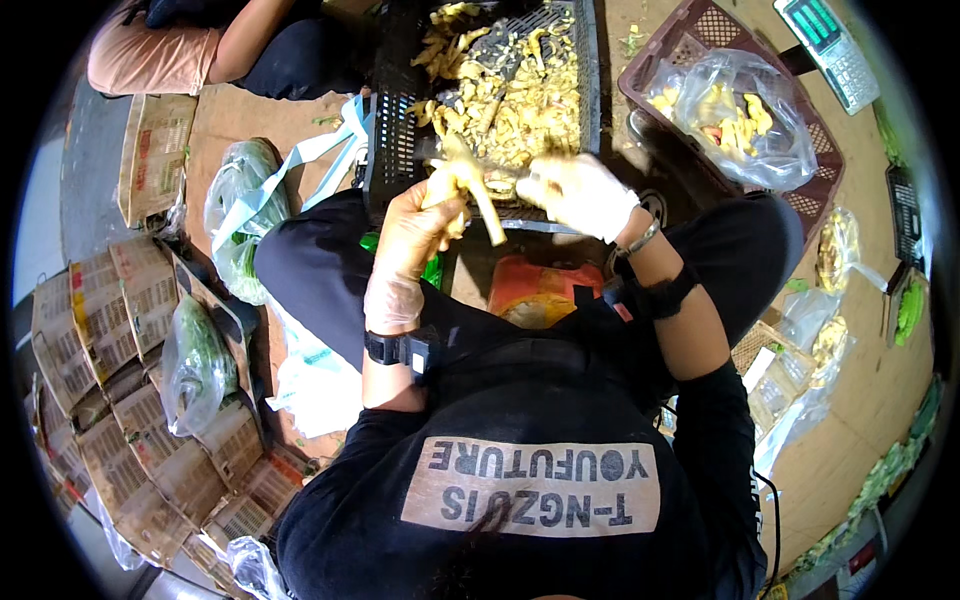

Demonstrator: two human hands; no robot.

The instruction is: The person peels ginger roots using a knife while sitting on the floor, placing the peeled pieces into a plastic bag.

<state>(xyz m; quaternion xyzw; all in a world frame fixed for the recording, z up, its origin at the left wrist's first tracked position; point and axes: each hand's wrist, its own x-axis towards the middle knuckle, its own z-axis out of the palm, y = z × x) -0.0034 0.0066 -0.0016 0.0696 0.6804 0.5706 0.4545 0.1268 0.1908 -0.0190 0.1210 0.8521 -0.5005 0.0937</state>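
Observation:
My left hand (427, 221), in a thin clear glove, grips a pale yellow ginger root (461, 180) with long knobs above the near edge of a black plastic crate. To its right is my right hand (581, 195), in a white glove and blurred by motion. Its fingers are curled around something that I cannot make out; a dark, thin, blurred shape lies between the two hands. Many small yellow pieces and peelings (525, 112) cover the bottom of the black crate (589, 75), with larger knobbly pieces (442, 56) heaped at its far left.
A maroon crate (825, 161) at the right holds an open plastic bag (787, 142) with yellow pieces. Beyond it stands a digital scale (829, 52). Bagged greens (247, 202) lie left, near stacked plastic crates (142, 412). Another person's arm (244, 37) shows at the upper left.

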